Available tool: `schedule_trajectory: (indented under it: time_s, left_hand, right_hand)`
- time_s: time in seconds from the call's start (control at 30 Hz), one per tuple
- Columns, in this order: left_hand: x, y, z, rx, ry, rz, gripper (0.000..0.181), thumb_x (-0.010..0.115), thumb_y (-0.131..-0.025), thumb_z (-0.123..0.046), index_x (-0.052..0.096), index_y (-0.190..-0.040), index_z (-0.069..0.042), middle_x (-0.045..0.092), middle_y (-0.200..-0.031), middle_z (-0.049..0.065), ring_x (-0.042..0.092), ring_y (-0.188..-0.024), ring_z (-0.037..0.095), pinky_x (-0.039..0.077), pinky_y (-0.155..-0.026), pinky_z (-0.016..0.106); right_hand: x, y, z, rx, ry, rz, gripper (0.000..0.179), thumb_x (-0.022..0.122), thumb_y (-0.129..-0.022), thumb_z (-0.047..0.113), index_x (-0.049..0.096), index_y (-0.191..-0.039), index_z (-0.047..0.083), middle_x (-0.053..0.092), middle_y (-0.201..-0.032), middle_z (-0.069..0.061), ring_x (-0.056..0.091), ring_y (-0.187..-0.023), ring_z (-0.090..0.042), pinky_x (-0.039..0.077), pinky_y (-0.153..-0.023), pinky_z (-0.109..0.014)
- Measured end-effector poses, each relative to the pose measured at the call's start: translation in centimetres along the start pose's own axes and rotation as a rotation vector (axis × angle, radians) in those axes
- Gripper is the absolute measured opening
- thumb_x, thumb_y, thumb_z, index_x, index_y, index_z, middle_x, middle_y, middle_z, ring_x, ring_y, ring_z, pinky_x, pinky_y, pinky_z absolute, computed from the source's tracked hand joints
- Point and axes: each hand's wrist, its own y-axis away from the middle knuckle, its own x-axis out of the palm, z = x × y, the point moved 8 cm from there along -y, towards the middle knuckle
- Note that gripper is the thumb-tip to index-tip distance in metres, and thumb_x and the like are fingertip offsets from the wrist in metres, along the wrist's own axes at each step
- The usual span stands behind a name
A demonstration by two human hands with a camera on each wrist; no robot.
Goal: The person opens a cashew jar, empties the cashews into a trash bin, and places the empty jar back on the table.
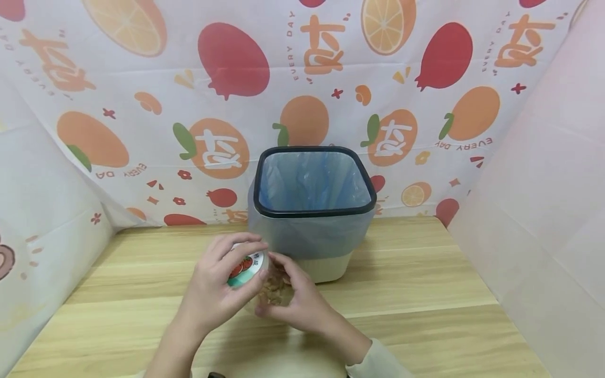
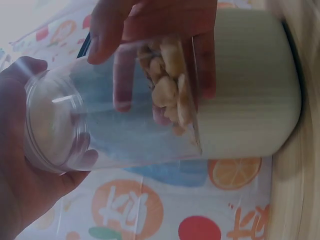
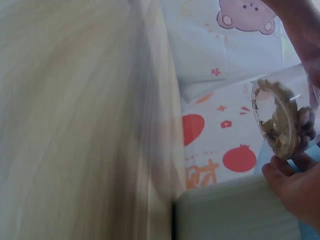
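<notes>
Jar (image 2: 125, 132) with pieces (image 2: 167, 90) at bottom, held above table (image 1: 425, 273). Left hand (image 1: 215, 278) grips lid (image 1: 246, 269), right hand (image 1: 302, 302) grasps body. Weak grip could drop it; loose lid plus tilt might spill pieces. Bin (image 1: 314, 214) edge near beyond; more room sideways.

A cream wastebasket (image 1: 326, 270) with a black rim (image 1: 314, 213) and translucent bluish bin liner (image 1: 307, 236) stands on the wood-grain counter (image 1: 425, 315). Behind it hangs a white fruit-print sheet (image 1: 283, 79); a pink cartoon bear (image 3: 247, 16) decorates the left side.
</notes>
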Motion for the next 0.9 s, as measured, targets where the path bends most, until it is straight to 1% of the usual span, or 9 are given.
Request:
schedule_trajectory:
  time_s: [0.1,0.23,0.3,0.33,0.37,0.5,0.6,0.7,0.9]
  left_hand:
    - [0.8,-0.1,-0.5,-0.001,0.054,0.004,0.034,0.076,-0.081,-0.019,0.073,-0.115,-0.017,0.067,-0.119,0.005,0.056,-0.112,0.023,0.045,-0.085,0.02]
    - [2.4,-0.3,-0.9,-0.027,0.095,0.048,0.036,0.077,-0.081,-0.018,0.072,-0.117,-0.018,0.065,-0.123,0.002,0.055,-0.116,0.02,0.047,-0.082,0.022]
    - [3.2,-0.4,-1.0,-0.041,0.108,0.073,0.037,0.078,-0.081,-0.018,0.072,-0.118,-0.019,0.064,-0.125,0.001,0.054,-0.118,0.019,0.049,-0.082,0.024]
    - [3.5,-0.5,-1.1,-0.044,0.108,0.083,0.037,0.078,-0.082,-0.018,0.071,-0.119,-0.02,0.064,-0.126,0.0,0.054,-0.118,0.019,0.049,-0.081,0.025]
    - [3.7,-0.4,-1.2,-0.045,0.11,0.092,0.038,0.078,-0.082,-0.019,0.071,-0.119,-0.02,0.063,-0.128,0.0,0.053,-0.119,0.018,0.05,-0.081,0.025]
    - [4.0,-0.3,-1.8,0.01,0.113,0.121,0.041,0.078,-0.084,-0.026,0.07,-0.124,-0.02,0.061,-0.131,0.003,0.052,-0.119,0.021,0.049,-0.085,0.031]
    - [4.2,-0.2,-2.4,0.074,0.115,0.161,0.046,0.075,-0.088,-0.037,0.066,-0.13,-0.02,0.059,-0.134,0.006,0.05,-0.121,0.023,0.049,-0.088,0.035]
    - [4.1,-0.3,-2.8,0.114,0.124,0.193,0.052,0.07,-0.091,-0.046,0.063,-0.134,-0.019,0.057,-0.137,0.006,0.05,-0.121,0.023,0.049,-0.088,0.036]
    - [4.0,-0.8,-3.3,0.157,0.141,0.193,0.056,0.07,-0.09,-0.049,0.062,-0.136,-0.018,0.056,-0.137,0.007,0.051,-0.121,0.024,0.049,-0.088,0.036]
  right_hand:
    - [-0.7,0.4,0.0,-0.01,-0.017,0.03,0.095,0.085,-0.08,0.024,0.027,-0.155,0.033,0.046,-0.148,0.01,0.05,-0.13,-0.012,0.045,-0.107,-0.033]
    - [-1.7,1.0,-0.1,-0.058,-0.015,0.058,0.102,0.088,-0.076,0.019,0.025,-0.156,0.029,0.055,-0.136,0.005,0.057,-0.112,-0.011,0.052,-0.089,-0.027]
    - [-2.3,1.3,-0.2,-0.083,-0.01,0.062,0.103,0.089,-0.075,0.018,0.025,-0.155,0.026,0.057,-0.133,0.004,0.058,-0.107,-0.011,0.053,-0.084,-0.026]
    - [-2.6,1.4,-0.3,-0.087,-0.007,0.062,0.102,0.089,-0.075,0.018,0.026,-0.155,0.026,0.058,-0.132,0.003,0.059,-0.107,-0.011,0.054,-0.084,-0.027]
    - [-2.9,1.4,-0.4,-0.09,-0.008,0.063,0.102,0.089,-0.074,0.019,0.027,-0.155,0.026,0.057,-0.134,0.003,0.059,-0.11,-0.012,0.054,-0.088,-0.028]
    - [-4.0,1.6,-0.2,-0.106,0.0,0.084,0.1,0.09,-0.073,0.019,0.031,-0.153,0.026,0.054,-0.139,0.005,0.058,-0.12,-0.015,0.051,-0.099,-0.033]
    - [-5.0,1.8,0.6,-0.155,0.028,0.107,0.1,0.091,-0.071,0.017,0.034,-0.152,0.022,0.054,-0.14,0.002,0.059,-0.12,-0.017,0.052,-0.099,-0.034]
    - [-5.9,2.0,1.5,-0.189,0.061,0.14,0.1,0.092,-0.07,0.019,0.035,-0.152,0.019,0.055,-0.14,-0.001,0.06,-0.119,-0.018,0.053,-0.098,-0.035]
    - [-7.4,2.0,2.3,-0.192,0.12,0.189,0.099,0.091,-0.072,0.032,0.035,-0.153,0.021,0.05,-0.146,0.003,0.056,-0.125,-0.017,0.049,-0.103,-0.035]
